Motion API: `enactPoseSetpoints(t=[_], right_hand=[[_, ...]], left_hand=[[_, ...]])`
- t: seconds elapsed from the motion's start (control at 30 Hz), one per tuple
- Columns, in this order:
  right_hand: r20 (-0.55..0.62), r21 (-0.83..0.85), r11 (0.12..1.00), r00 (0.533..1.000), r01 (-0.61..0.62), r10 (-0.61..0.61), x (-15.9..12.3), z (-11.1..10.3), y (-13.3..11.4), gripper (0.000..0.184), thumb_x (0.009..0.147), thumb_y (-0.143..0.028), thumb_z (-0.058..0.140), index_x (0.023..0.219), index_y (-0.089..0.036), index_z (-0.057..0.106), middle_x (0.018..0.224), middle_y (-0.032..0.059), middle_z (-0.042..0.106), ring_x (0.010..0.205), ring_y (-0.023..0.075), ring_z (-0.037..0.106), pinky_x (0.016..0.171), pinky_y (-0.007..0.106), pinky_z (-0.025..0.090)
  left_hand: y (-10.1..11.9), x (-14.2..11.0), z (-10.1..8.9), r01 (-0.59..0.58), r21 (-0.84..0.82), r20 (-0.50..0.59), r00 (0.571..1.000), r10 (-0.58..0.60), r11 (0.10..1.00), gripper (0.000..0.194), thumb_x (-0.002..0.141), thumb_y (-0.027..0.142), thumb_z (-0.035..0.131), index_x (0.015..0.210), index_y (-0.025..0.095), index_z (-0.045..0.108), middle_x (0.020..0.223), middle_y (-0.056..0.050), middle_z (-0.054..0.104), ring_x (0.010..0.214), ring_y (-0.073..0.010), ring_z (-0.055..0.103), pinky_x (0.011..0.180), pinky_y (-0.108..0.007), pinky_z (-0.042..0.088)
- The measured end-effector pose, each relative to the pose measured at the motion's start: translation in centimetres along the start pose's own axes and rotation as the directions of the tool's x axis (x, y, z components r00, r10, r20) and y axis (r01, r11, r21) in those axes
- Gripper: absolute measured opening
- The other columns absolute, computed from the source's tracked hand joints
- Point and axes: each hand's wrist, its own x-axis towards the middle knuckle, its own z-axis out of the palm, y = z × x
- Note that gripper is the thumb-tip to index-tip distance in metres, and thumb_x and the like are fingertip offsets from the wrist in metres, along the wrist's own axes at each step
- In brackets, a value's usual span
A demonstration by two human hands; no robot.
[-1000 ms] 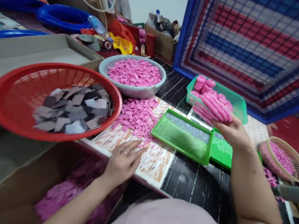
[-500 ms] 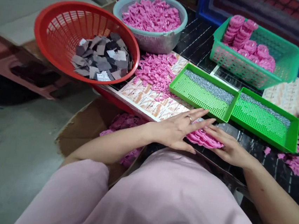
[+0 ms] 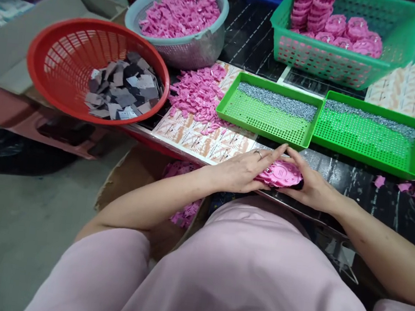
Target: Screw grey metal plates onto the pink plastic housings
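while our left hand [image 3: 244, 171] and right hand [image 3: 309, 187] close around the stack of pink discs [image 3: 280, 174] from both sides, it rests at the worktop [image 3: 352, 177] edge, just before the green trays [image 3: 270, 113].

Pink discs [image 3: 281, 174]: a second ago held up in my right hand [image 3: 310, 187] by the green basket [image 3: 401, 52]; now gathered flat at the table edge. Left hand [image 3: 242, 171]: off the patterned sheet, now closed against the stack's other side.
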Motion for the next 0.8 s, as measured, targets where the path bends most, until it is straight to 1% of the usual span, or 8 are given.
enactPoseSetpoints(t=[0.1, 0.17, 0.33, 0.43, 0.53, 0.63, 0.73, 0.8], right_hand=[[-0.022, 0.055, 0.994, 0.995, -0.094, 0.095, -0.5, -0.6, 0.4, 0.104, 0.080, -0.039, 0.072, 0.153, -0.030, -0.002, 0.144, 0.0116, 0.047, 0.131, 0.0273, 0.049, 0.108, 0.050, 0.043], [-0.029, 0.047, 0.991, 0.991, -0.128, 0.129, -1.0, -1.1, 0.5, 0.106, 0.078, -0.043, 0.072, 0.153, -0.031, -0.002, 0.144, 0.0111, 0.048, 0.131, 0.0282, 0.049, 0.109, 0.051, 0.042], [-0.032, -0.083, 0.988, 0.991, -0.134, 0.132, -2.1, -1.9, 0.2, 0.091, 0.082, -0.047, 0.067, 0.153, -0.031, 0.012, 0.141, 0.0088, 0.051, 0.129, 0.0280, 0.051, 0.109, 0.049, 0.044], [-0.022, -0.170, 0.983, 0.997, -0.075, 0.072, -1.6, -1.5, -0.3, 0.076, 0.085, -0.047, 0.063, 0.149, -0.029, 0.027, 0.140, 0.0099, 0.050, 0.128, 0.0276, 0.051, 0.108, 0.048, 0.046], [-0.002, -0.228, 0.974, 1.000, 0.005, -0.006, -0.4, -0.5, -0.8, 0.068, 0.086, -0.046, 0.061, 0.145, -0.025, 0.035, 0.140, 0.0132, 0.049, 0.129, 0.0292, 0.049, 0.106, 0.050, 0.047], [0.007, -0.315, 0.947, 0.998, 0.062, -0.063, 0.4, 0.5, -1.3, 0.055, 0.089, -0.040, 0.058, 0.139, -0.019, 0.043, 0.134, 0.0149, 0.053, 0.124, 0.0302, 0.053, 0.100, 0.049, 0.052], [-0.006, -0.397, 0.916, 0.998, 0.059, -0.067, -0.4, 0.5, -1.5, 0.041, 0.092, -0.033, 0.053, 0.131, -0.021, 0.050, 0.125, 0.0123, 0.059, 0.112, 0.0275, 0.060, 0.091, 0.045, 0.057], [-0.037, -0.426, 0.905, 0.999, 0.002, -0.020, -2.0, 0.0, -1.6, 0.041, 0.091, -0.033, 0.054, 0.131, -0.024, 0.050, 0.122, 0.0111, 0.059, 0.107, 0.0271, 0.061, 0.087, 0.044, 0.058]], left_hand=[[-0.3, -0.4, 0.2, 0.060, -0.016, -0.022, 0.998, -0.060, 0.998, 0.090, 0.093, 0.037, 0.053, 0.153, 0.014, -0.010, 0.138, -0.021, 0.049, 0.124, -0.0295, 0.052, 0.101, -0.043, 0.044], [-0.5, -0.7, 0.1, 0.138, -0.051, -0.039, 0.989, -0.140, 0.989, 0.087, 0.093, 0.040, 0.051, 0.154, 0.013, -0.005, 0.139, -0.020, 0.049, 0.124, -0.0282, 0.053, 0.102, -0.042, 0.044], [-1.1, -2.0, -1.4, 0.336, -0.070, -0.112, 0.933, -0.342, 0.939, 0.079, 0.092, 0.044, 0.050, 0.153, 0.011, 0.014, 0.153, -0.017, 0.033, 0.136, -0.0285, 0.041, 0.110, -0.040, 0.037], [-1.4, -3.1, -1.9, 0.424, 0.006, -0.151, 0.896, -0.419, 0.905, 0.077, 0.092, 0.046, 0.049, 0.152, 0.009, 0.018, 0.150, -0.019, 0.037, 0.135, -0.0296, 0.041, 0.110, -0.043, 0.036], [-1.5, -4.2, -1.6, 0.478, 0.150, -0.170, 0.875, -0.454, 0.865, 0.074, 0.091, 0.038, 0.049, 0.152, 0.008, 0.018, 0.140, -0.020, 0.047, 0.127, -0.0311, 0.048, 0.106, -0.047, 0.040], [-1.2, -4.6, -0.7, 0.493, 0.279, -0.183, 0.869, -0.459, 0.824, 0.072, 0.090, 0.032, 0.052, 0.150, 0.005, 0.022, 0.127, -0.021, 0.053, 0.118, -0.0319, 0.052, 0.100, -0.047, 0.043], [-0.4, -4.1, 0.1, 0.488, 0.363, -0.199, 0.873, -0.446, 0.794, 0.070, 0.089, 0.031, 0.055, 0.147, 0.002, 0.028, 0.121, -0.021, 0.056, 0.112, -0.0319, 0.054, 0.097, -0.045, 0.045], [0.3, -3.4, 0.6, 0.475, 0.386, -0.197, 0.880, -0.432, 0.791, 0.068, 0.089, 0.033, 0.055, 0.145, 0.001, 0.033, 0.117, -0.020, 0.057, 0.108, -0.0316, 0.055, 0.094, -0.044, 0.046]])
